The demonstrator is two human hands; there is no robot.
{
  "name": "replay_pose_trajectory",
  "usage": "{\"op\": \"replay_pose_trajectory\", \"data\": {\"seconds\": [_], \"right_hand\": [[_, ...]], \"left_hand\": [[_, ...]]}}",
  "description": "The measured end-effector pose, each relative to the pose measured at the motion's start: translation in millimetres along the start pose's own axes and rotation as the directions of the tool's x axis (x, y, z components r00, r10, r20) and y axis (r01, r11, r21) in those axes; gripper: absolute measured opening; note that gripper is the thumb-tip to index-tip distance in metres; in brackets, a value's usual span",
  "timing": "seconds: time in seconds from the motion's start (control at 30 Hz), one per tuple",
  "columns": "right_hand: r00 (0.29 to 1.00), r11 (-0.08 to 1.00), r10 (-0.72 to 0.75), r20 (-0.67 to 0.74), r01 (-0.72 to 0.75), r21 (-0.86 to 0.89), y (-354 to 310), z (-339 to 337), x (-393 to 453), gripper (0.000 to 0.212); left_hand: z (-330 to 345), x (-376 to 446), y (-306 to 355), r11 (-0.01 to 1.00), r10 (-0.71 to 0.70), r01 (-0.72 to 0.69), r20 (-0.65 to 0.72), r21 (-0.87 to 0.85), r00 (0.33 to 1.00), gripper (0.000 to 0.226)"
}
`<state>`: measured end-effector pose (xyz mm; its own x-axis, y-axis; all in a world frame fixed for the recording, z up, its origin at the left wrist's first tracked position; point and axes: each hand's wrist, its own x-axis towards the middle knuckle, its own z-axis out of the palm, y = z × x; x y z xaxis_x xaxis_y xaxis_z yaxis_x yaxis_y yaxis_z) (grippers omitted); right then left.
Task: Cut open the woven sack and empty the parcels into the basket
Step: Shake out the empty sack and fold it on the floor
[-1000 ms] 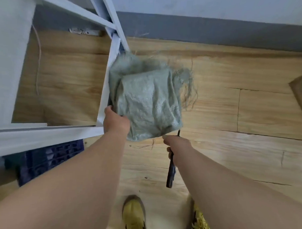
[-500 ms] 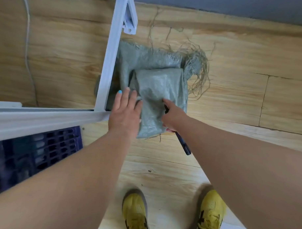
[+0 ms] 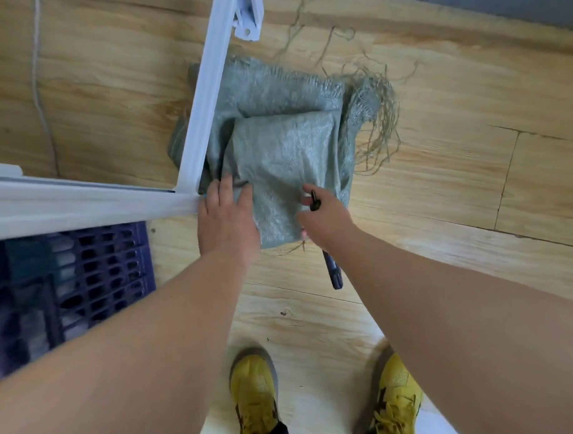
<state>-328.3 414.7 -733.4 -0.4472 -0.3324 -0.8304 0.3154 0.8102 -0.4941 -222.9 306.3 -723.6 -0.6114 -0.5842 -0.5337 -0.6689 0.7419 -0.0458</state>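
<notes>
The grey-green woven sack [image 3: 281, 145] lies folded flat on the wooden floor, frayed threads trailing from its far right corner. My left hand [image 3: 228, 221] rests flat on the sack's near left corner, fingers spread. My right hand [image 3: 324, 218] is at the near right edge, closed around a dark utility knife [image 3: 331, 272] whose handle points back toward me. The dark blue plastic basket [image 3: 98, 275] stands at the left under a white frame bar; pale shapes show through its slots. I cannot make out any parcels.
A white metal frame [image 3: 204, 110] crosses the left side, one upright standing against the sack's left edge. A thin cable [image 3: 39, 88] runs along the floor at far left. My two yellow shoes [image 3: 254, 397] stand at the bottom. A grey wall base runs along the top right.
The sack has gone from being held up in both hands to lying folded on the floor. My left hand has flattened on it, and my view has tilted downward.
</notes>
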Motion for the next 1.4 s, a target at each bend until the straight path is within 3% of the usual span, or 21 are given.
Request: {"op": "replay_pose_trajectory", "data": {"seconds": [0.13,0.23,0.27,0.37,0.43,0.57,0.77,0.93,1.2,1.4], "right_hand": [[0.996,0.988,0.033,-0.078,-0.02,0.155,-4,-3,-47,0.043],[0.987,0.924,0.158,-0.027,-0.138,0.358,-12,-15,-103,0.04],[0.979,0.884,0.202,0.0,-0.182,0.43,-16,-20,-124,0.042],[0.962,0.779,0.269,0.046,-0.246,0.577,-32,-38,-188,0.044],[0.957,0.717,0.288,0.042,-0.244,0.653,-44,-52,-228,0.043],[0.949,0.6,0.313,0.049,-0.237,0.764,-80,-81,-303,0.035],[0.981,0.562,0.154,0.114,-0.182,0.807,-128,-104,-393,0.039],[0.995,0.69,0.008,0.094,-0.074,0.72,-161,-117,-450,0.008],[0.995,0.709,-0.099,-0.033,0.094,0.699,-199,-123,-541,0.012],[0.988,0.739,-0.137,-0.071,0.149,0.657,-222,-96,-598,0.012]], "left_hand": [[-24,-61,2,0.994,0.01,-0.003,0.061,-0.112,0.998,0.07],[-56,-109,12,0.942,-0.044,0.09,0.147,-0.322,0.988,0.059],[-70,-127,17,0.868,-0.083,0.179,0.22,-0.463,0.972,0.053],[-118,-185,34,0.463,-0.051,0.405,0.433,-0.788,0.9,0.03],[-151,-221,43,0.362,0.008,0.393,0.424,-0.846,0.906,0.022],[-218,-279,49,0.438,0.15,0.274,0.37,-0.856,0.917,0.032],[-303,-328,37,0.512,0.152,0.153,0.265,-0.845,0.952,0.024],[-365,-356,29,0.364,0.131,0.214,0.277,-0.906,0.952,0.018],[-447,-408,4,0.439,0.251,0.042,0.167,-0.897,0.953,0.021],[-469,-442,-29,0.43,0.231,-0.005,0.104,-0.903,0.967,0.022]]}}
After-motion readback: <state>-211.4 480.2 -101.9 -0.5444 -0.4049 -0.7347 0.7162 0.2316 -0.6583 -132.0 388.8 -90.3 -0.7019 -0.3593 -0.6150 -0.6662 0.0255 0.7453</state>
